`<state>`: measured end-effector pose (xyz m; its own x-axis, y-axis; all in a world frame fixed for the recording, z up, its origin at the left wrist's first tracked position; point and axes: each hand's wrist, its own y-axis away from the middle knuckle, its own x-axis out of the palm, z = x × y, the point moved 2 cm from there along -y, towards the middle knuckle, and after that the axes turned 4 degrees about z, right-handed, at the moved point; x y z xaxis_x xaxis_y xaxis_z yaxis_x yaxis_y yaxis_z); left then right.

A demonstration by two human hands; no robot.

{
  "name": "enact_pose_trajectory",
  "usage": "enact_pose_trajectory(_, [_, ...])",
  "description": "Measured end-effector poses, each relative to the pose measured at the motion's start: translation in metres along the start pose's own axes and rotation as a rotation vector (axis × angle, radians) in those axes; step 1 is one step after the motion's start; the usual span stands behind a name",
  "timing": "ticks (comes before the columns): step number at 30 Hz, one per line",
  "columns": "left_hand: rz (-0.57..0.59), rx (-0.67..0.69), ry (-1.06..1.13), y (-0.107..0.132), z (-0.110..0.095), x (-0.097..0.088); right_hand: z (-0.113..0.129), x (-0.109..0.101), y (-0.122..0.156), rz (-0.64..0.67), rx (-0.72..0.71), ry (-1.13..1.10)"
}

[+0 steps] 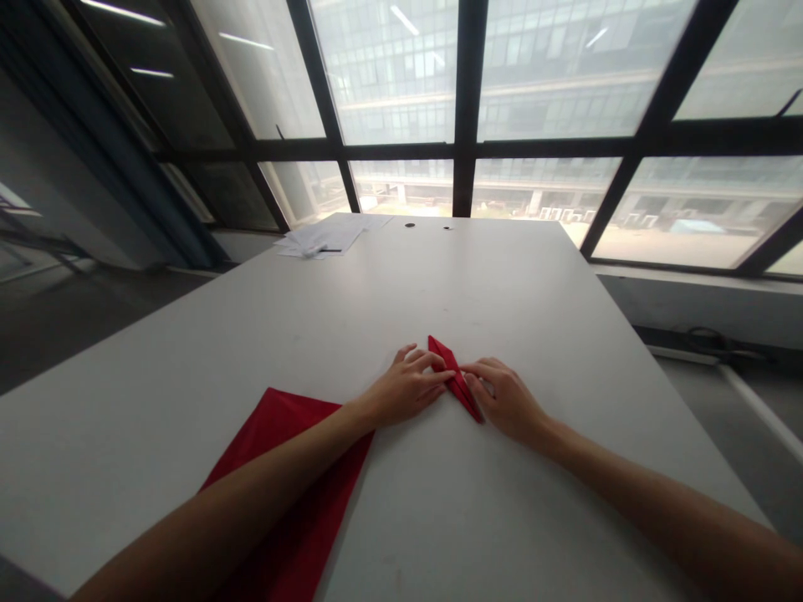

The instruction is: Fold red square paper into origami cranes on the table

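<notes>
A narrow, pointed piece of folded red paper (442,348) lies slantwise on the white table, with a crease running along its length. From the left, my left hand (411,385) holds it down, thumb and fingertips on its middle. My right hand (505,397) pinches at its right edge, fingers curled and the index fingertip touching the fold. Beneath my left forearm a larger red sheet (294,412) is spread on the table, partly covered by the arm.
The white table (514,293) reaches toward large dark-framed windows. White papers (332,234) with a dark pen-like object lie at its far left. Two small dark round spots sit near the far edge. A blue curtain (144,167) hangs at left; a cable lies by the right wall.
</notes>
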<state>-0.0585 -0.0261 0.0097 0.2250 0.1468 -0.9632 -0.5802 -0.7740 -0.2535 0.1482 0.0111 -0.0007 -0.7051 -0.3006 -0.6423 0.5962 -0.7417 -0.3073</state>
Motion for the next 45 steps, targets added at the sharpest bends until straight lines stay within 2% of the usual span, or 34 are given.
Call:
enact_pose_trajectory(3, [0.039,0.067,0.041,0.0,-0.004,-0.002,-0.008,-0.006,-0.005,-0.102,0.301,-0.345])
enact_pose_trajectory(6, [0.069,0.138,0.099,-0.001,-0.008,-0.004,-0.008,-0.019,-0.009,-0.083,0.564,-0.793])
enact_pose_trajectory(8, [0.088,0.175,0.13,-0.002,-0.01,-0.004,-0.005,-0.028,-0.011,-0.033,0.672,-1.049])
enact_pose_trajectory(11, [0.116,0.201,0.163,-0.002,-0.011,-0.004,-0.005,-0.037,-0.013,0.0,0.757,-1.203])
enact_pose_trajectory(14, [0.148,0.216,0.178,-0.002,-0.011,-0.004,-0.012,-0.035,-0.014,0.011,0.71,-1.159])
enact_pose_trajectory(18, [0.155,0.244,0.171,-0.002,-0.013,-0.006,-0.017,-0.024,-0.013,0.047,0.582,-0.803])
enact_pose_trajectory(20, [0.157,0.255,0.168,-0.002,-0.014,-0.007,-0.017,-0.019,-0.013,0.003,0.545,-0.669])
enact_pose_trajectory(23, [0.093,0.223,0.198,-0.002,-0.016,-0.008,-0.015,-0.014,-0.012,-0.076,0.459,-0.672])
enact_pose_trajectory(25, [-0.034,0.097,0.294,-0.004,-0.015,-0.008,-0.014,-0.015,-0.013,-0.133,0.407,-0.707])
enact_pose_trajectory(28, [-0.228,-0.194,0.619,-0.008,-0.008,-0.003,-0.013,-0.018,-0.017,-0.222,0.355,-0.732])
enact_pose_trajectory(30, [-0.244,-0.334,0.888,-0.011,-0.005,0.002,-0.01,-0.021,-0.023,-0.263,0.317,-0.744])
enact_pose_trajectory(33, [-0.212,-0.423,1.195,-0.016,-0.003,0.009,-0.004,-0.019,-0.034,-0.289,0.256,-0.765])
enact_pose_trajectory(37, [-0.338,-0.517,1.375,-0.015,0.0,0.012,0.002,-0.003,-0.048,-0.272,0.23,-0.858])
enact_pose_trajectory(40, [-0.422,-0.571,1.376,-0.012,0.003,0.011,0.001,0.014,-0.052,-0.142,0.31,-0.946])
enact_pose_trajectory(42, [-0.451,-0.579,1.356,-0.01,0.005,0.01,-0.002,0.023,-0.052,-0.038,0.353,-0.919])
enact_pose_trajectory(45, [-0.469,-0.554,1.336,-0.008,0.004,0.008,-0.006,0.028,-0.052,-0.009,0.331,-0.85])
